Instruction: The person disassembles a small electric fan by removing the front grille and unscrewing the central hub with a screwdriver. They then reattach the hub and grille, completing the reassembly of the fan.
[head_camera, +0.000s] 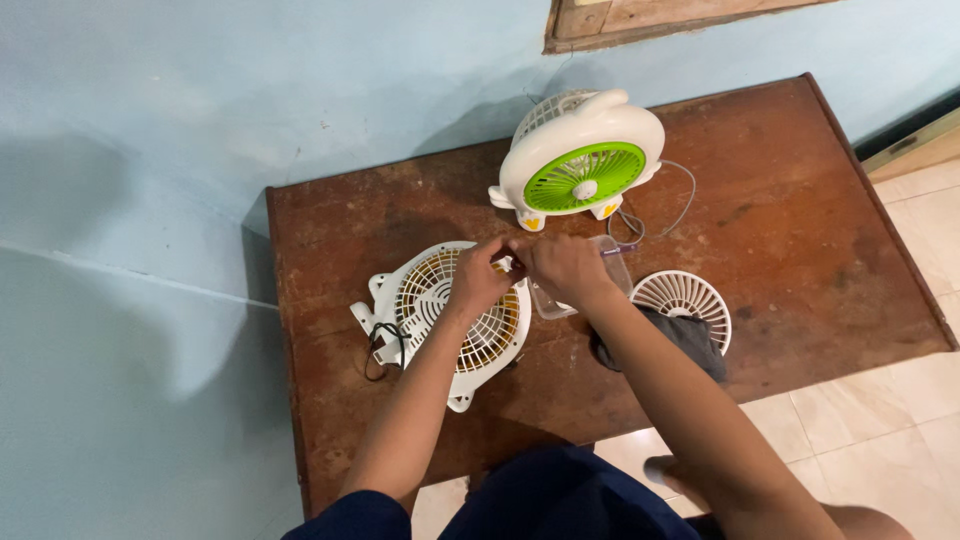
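Observation:
My left hand (478, 276) and my right hand (566, 268) meet over the upper right rim of a white fan housing (440, 310) that lies flat on the brown wooden table (800, 230). Both hands have their fingers pinched together at a small part between them; the part itself is hidden. A purple-tipped tool (622, 249) pokes out just right of my right hand, and whether the hand holds it cannot be told. Under my right hand sits a clear plastic box (612, 262).
A whole white fan with a green grille (582, 160) stands at the back, its grey cord (680, 205) looping right. A loose white round grille (690, 298) and a dark cloth (690, 338) lie to the right. A black cable (384, 343) trails left. A blue wall runs behind.

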